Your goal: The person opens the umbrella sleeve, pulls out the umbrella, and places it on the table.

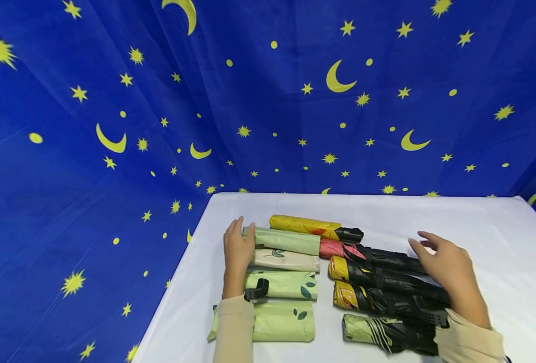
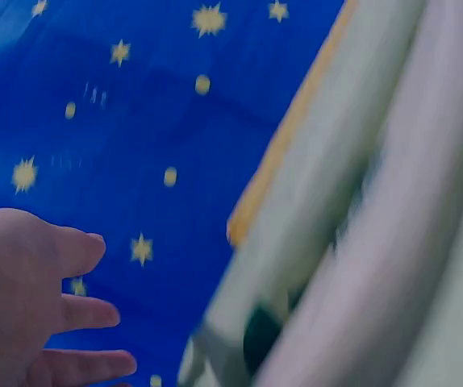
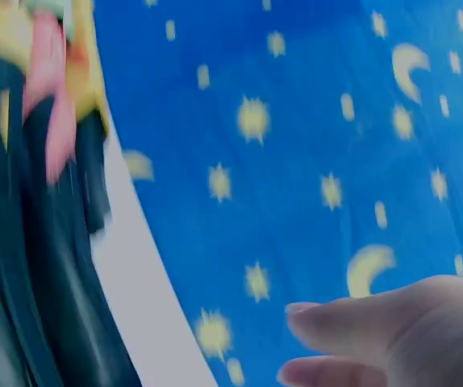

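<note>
Folded umbrellas lie in two columns on a white table. My left hand (image 1: 238, 247) is at the left end of a pale green folded umbrella (image 1: 290, 240), its fingers extended; whether it touches the fabric I cannot tell. In the left wrist view, the fingers (image 2: 86, 313) are spread and hold nothing. My right hand (image 1: 449, 262) hovers by the black ends of the right column, fingers loosely bent with nothing between them. Nearest to it are a red-and-black folded umbrella (image 1: 367, 253) and a yellow-and-black one (image 1: 390, 281). At the back lies a yellow folded umbrella (image 1: 302, 225) with a black handle.
Below the left hand's row are a cream folded umbrella (image 1: 286, 260) and two green ones with leaf prints, the lowest (image 1: 283, 321) partly behind the left sleeve. A green-and-black umbrella (image 1: 386, 333) lies front right. Blue star-and-moon cloth (image 1: 295, 111) hangs behind the table (image 1: 476, 217).
</note>
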Tool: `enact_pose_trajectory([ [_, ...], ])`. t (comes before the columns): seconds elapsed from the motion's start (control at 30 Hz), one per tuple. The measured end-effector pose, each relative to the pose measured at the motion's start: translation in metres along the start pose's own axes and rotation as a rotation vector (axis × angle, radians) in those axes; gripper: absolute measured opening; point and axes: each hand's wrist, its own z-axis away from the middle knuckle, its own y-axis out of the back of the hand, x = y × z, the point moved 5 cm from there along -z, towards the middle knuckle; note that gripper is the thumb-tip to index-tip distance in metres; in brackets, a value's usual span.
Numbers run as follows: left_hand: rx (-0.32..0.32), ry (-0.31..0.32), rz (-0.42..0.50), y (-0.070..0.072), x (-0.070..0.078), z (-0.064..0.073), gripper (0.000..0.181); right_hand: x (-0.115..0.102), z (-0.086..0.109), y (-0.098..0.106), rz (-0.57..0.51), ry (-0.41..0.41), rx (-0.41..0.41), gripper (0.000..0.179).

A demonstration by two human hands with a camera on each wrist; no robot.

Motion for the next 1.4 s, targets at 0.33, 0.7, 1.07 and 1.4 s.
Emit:
enact_pose_trajectory([
  [0.33,-0.265,0.017,-0.118,-0.042,0.046,-0.042,0.065,-0.072,-0.039,-0.078,0.056,-0.004,-0.249,0.071],
  [0.7,-0.350,0.117,0.125,-0.049,0.059,-0.029,0.077,-0.083,-0.027,-0.079,-0.145,-0.003,-0.136,0.070],
  [1.07,-0.346,-0.062,1.103,0.025,0.107,0.005,0.053,-0.101,0.016,0.031,-1.087,0.162,0.425,0.040],
  [1.4,-0.520,-0.252,1.111,0.044,0.108,0.034,0.056,-0.106,0.037,0.052,-1.061,0.483,0.023,0.033],
])
